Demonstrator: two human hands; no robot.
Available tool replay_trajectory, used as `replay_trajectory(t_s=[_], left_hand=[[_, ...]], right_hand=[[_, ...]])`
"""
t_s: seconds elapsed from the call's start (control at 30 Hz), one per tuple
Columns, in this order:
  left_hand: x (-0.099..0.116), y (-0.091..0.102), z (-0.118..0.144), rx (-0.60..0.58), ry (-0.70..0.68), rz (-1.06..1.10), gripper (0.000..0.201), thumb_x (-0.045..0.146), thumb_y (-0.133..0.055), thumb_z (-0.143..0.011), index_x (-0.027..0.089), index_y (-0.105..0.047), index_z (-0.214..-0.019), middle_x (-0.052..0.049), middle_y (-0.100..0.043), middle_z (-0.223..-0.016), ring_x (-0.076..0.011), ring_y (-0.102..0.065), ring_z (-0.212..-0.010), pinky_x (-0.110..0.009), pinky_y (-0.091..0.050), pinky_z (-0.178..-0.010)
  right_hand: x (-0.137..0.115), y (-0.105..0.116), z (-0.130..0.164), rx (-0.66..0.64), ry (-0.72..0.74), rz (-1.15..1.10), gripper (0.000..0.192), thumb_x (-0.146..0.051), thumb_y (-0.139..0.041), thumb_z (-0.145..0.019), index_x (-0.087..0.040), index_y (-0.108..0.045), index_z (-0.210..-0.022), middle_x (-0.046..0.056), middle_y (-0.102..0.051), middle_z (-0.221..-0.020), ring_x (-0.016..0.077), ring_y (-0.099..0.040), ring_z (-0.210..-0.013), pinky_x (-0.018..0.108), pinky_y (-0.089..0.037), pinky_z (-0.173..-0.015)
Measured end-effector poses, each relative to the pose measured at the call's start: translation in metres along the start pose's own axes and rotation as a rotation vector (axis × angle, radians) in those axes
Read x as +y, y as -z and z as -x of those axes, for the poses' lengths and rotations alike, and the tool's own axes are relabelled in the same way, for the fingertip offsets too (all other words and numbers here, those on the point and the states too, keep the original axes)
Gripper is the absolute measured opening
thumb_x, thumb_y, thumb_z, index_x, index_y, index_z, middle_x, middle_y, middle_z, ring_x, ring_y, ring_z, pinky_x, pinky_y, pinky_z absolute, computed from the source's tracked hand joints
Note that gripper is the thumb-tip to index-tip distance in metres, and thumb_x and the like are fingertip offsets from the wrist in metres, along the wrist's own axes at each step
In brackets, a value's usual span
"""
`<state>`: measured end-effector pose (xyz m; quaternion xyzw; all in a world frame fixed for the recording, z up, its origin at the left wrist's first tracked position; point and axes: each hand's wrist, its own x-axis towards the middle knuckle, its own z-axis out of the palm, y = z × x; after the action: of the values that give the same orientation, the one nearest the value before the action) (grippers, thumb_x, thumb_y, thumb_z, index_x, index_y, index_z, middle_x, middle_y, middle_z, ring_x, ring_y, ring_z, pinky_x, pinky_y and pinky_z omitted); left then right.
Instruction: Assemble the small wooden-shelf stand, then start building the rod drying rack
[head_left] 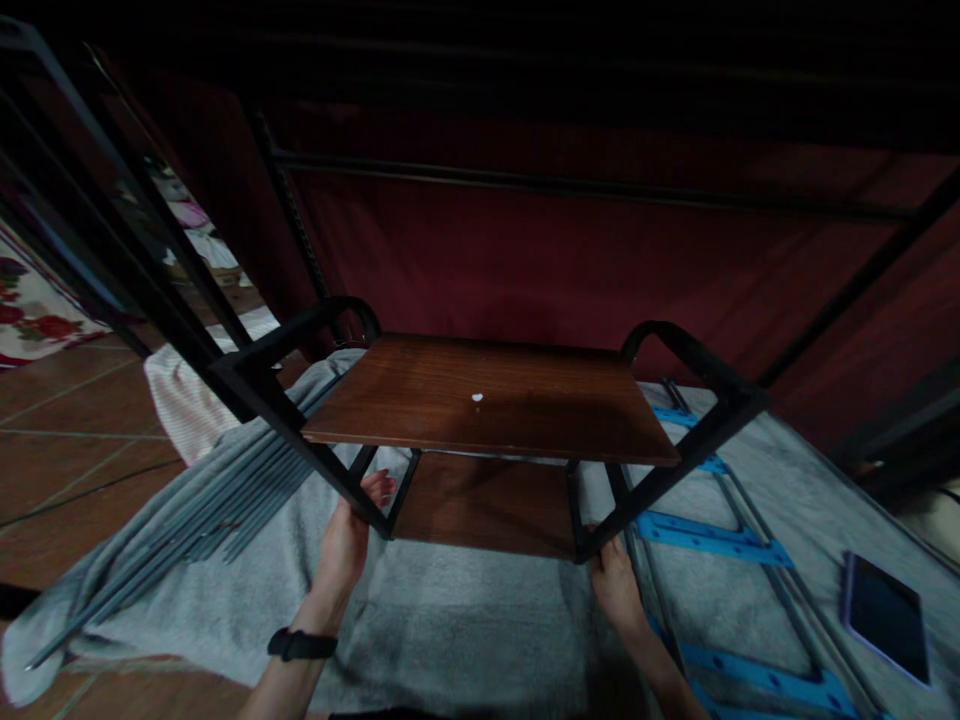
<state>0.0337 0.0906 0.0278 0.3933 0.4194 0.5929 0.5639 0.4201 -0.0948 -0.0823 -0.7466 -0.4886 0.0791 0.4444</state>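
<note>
Above grey blanket (450, 620), small shelf rack (487, 400) sits dead ahead, long axis left-right. Left hand (346, 545) fingers curled round front-left frame bar; right hand (616, 588) gripping front-right leg base. Both equally near, rack just beyond fingertips.

Dim, underexposed — top nearly black; wide-angle bending at edges, soft focus.

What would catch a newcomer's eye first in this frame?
A small black-framed shelf unit with a brown wooden top fills the centre, standing on a grey blanket. The left hand and right hand grip its lower front corners. Blue metal strips and a dark phone lie to the right.
</note>
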Motion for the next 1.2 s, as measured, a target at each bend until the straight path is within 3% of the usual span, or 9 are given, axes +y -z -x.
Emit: replay_trajectory(t_s=[0.1, 0.37, 0.53, 0.7, 1.03, 1.2], left_hand=[[-0.010, 0.007, -0.001, 0.017, 0.031, -0.016, 0.047, 0.052, -0.052, -0.086, 0.015, -0.069, -0.108, -0.014, -0.070, -0.109, -0.0291, -0.064, -0.106, -0.043, -0.045, -0.105], [-0.019, 0.015, 0.004, 0.098, 0.089, -0.032, 0.050, 0.057, -0.054, -0.084, 0.014, -0.067, -0.105, -0.017, -0.069, -0.114, -0.0374, -0.060, -0.115, -0.056, -0.037, -0.111], [-0.030, 0.020, 0.004, 0.057, 0.111, -0.032, 0.057, 0.062, -0.051, -0.084, 0.014, -0.064, -0.113, -0.015, -0.067, -0.118, -0.0336, -0.058, -0.118, -0.050, -0.038, -0.112], [-0.040, 0.021, 0.001, 0.029, 0.113, -0.039, 0.052, 0.054, -0.057, -0.082, 0.014, -0.066, -0.114, -0.013, -0.064, -0.127, -0.0287, -0.054, -0.125, -0.042, -0.036, -0.114], [-0.046, 0.020, 0.002, -0.016, 0.102, -0.101, 0.067, 0.066, -0.045, -0.086, 0.012, -0.063, -0.121, -0.015, -0.057, -0.136, -0.0282, -0.049, -0.130, -0.040, -0.033, -0.114], [-0.045, 0.020, 0.003, -0.004, 0.098, -0.114, 0.066, 0.065, -0.043, -0.088, 0.012, -0.063, -0.123, -0.014, -0.060, -0.133, -0.0294, -0.051, -0.129, -0.044, -0.030, -0.116]], right_hand=[[0.005, -0.004, 0.004, 0.024, 0.132, 0.113, 0.043, -0.019, -0.037, -0.084, -0.013, -0.060, -0.120, 0.015, -0.061, -0.123, 0.0288, -0.052, -0.123, 0.050, -0.044, -0.104], [0.004, -0.003, 0.011, 0.000, 0.190, 0.266, 0.050, -0.012, -0.035, -0.083, -0.013, -0.057, -0.128, 0.016, -0.058, -0.126, 0.0306, -0.051, -0.124, 0.050, -0.046, -0.101], [0.002, -0.003, 0.012, 0.007, 0.200, 0.275, 0.049, -0.010, -0.034, -0.083, -0.012, -0.057, -0.127, 0.017, -0.059, -0.123, 0.0307, -0.053, -0.122, 0.050, -0.046, -0.101], [0.000, -0.003, 0.012, 0.010, 0.209, 0.300, 0.049, -0.011, -0.034, -0.086, -0.013, -0.054, -0.130, 0.017, -0.059, -0.124, 0.0299, -0.052, -0.123, 0.050, -0.047, -0.099], [0.003, -0.005, 0.012, 0.014, 0.198, 0.313, 0.047, -0.014, -0.036, -0.085, -0.013, -0.054, -0.129, 0.015, -0.060, -0.117, 0.0287, -0.057, -0.112, 0.049, -0.049, -0.096], [0.006, -0.002, 0.017, -0.016, 0.219, 0.300, 0.050, -0.016, -0.041, -0.082, -0.015, -0.052, -0.131, 0.014, -0.057, -0.127, 0.0292, -0.053, -0.121, 0.049, -0.045, -0.101]])
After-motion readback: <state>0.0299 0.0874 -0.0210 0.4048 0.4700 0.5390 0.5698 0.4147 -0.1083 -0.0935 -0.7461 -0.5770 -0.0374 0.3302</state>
